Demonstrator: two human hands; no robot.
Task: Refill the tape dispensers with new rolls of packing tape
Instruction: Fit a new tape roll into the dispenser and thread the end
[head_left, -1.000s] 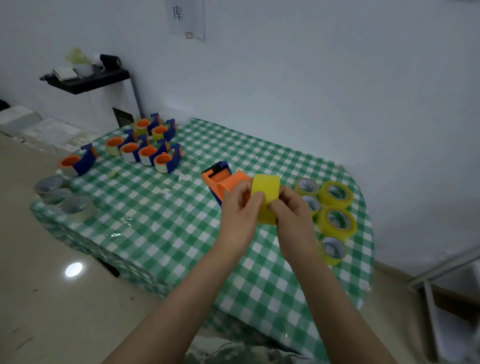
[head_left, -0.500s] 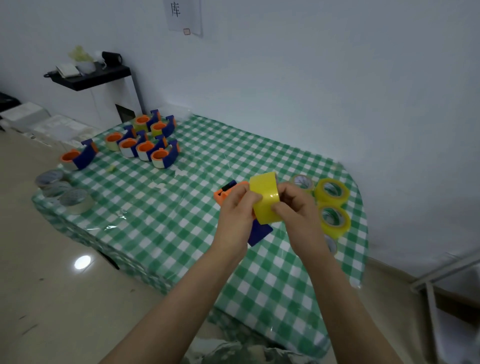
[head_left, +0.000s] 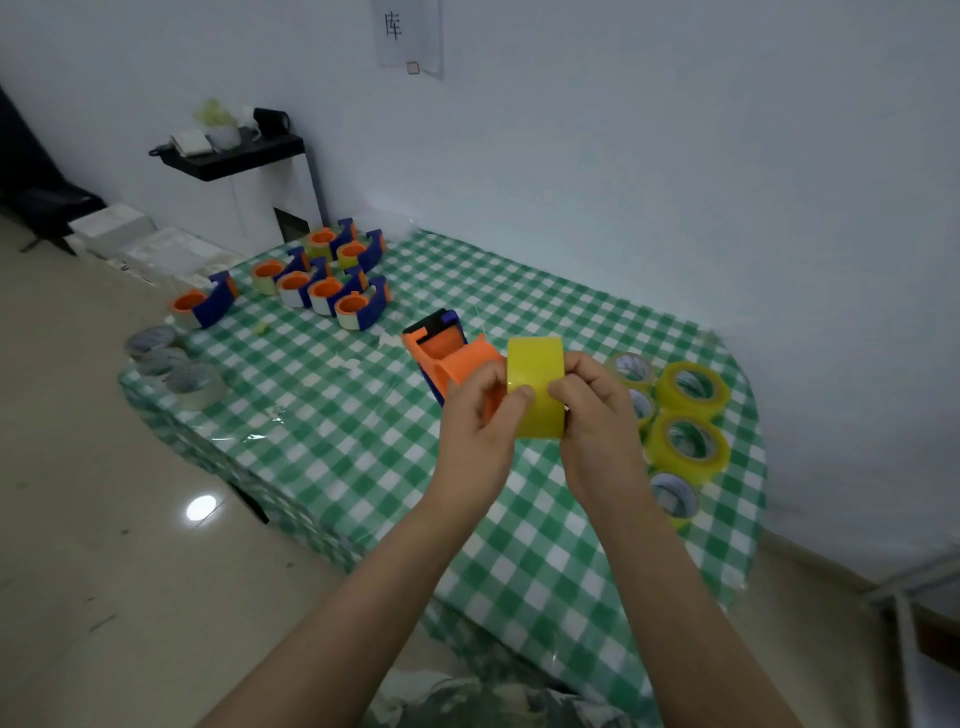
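Roll (head_left: 536, 387) stands on edge just right of the dispenser (head_left: 452, 358), both in mid-air. The right hand (head_left: 597, 415) pinches its glossy face, while the left hand (head_left: 480, 421) grips the dispenser, thumb apparently helping. It is likely light, stiff and slick, so best held by the rims.

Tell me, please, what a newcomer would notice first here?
Mid-frame, the left hand holds an orange dispenser beside the yellow tape roll gripped by the right hand. More yellow rolls lie right of them on the checked table; filled dispensers cluster at its far left.
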